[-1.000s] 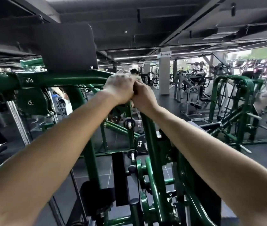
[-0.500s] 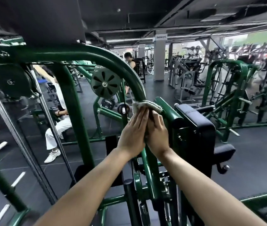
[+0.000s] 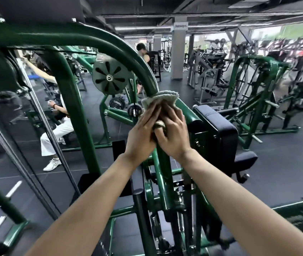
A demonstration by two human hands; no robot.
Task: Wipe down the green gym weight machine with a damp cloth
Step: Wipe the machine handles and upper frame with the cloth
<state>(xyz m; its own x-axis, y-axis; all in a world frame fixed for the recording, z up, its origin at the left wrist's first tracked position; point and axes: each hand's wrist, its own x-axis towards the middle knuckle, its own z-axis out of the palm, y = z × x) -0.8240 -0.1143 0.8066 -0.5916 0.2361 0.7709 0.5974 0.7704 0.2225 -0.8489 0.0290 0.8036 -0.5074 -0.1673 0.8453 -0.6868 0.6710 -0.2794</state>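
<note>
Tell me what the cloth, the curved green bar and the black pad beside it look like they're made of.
Cloth: looks like terry fabric, pale grey-green, with a nubby, looped edge.
Curved green bar: probably steel tube with glossy green paint; highlights run along it.
Black pad: seemingly vinyl or leatherette upholstery over padding; smooth sheen, a stitched seam near its top.

My left hand [image 3: 143,133] and right hand [image 3: 172,135] sit side by side on the cloth [image 3: 160,97] draped over the machine's curved bar [image 3: 128,58], pulley wheel [image 3: 110,77] left, padded seat [image 3: 219,126] right.
</note>
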